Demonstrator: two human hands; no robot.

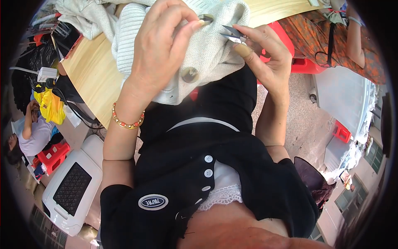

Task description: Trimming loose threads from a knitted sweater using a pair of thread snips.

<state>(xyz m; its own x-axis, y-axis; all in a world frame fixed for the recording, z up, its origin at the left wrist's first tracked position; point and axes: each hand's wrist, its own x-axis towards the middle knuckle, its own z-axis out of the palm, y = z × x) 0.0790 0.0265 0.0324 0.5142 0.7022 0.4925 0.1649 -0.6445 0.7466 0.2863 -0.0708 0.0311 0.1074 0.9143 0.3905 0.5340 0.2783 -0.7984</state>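
A cream knitted cardigan [203,54] lies over the table edge and my lap. With thumb and index finger, my left hand [159,45] pinches a dark, shiny button [206,19] on the knit. A second brown-and-cream button [190,75] sits lower on the same garment. My right hand [265,54] grips small thread snips [234,34] between thumb and fingers, blades pointing left toward the upper button but apart from it. Tan tape [243,50] wraps a fingertip of that hand. Any thread at the button is too small to make out.
The wooden table [89,68] extends to the left and far side. A red stool [304,65] stands to the right, near a person in orange patterned clothing [302,37]. Farther left are a yellow plastic bag [49,103], a seated person [35,133] and a white bin [76,186].
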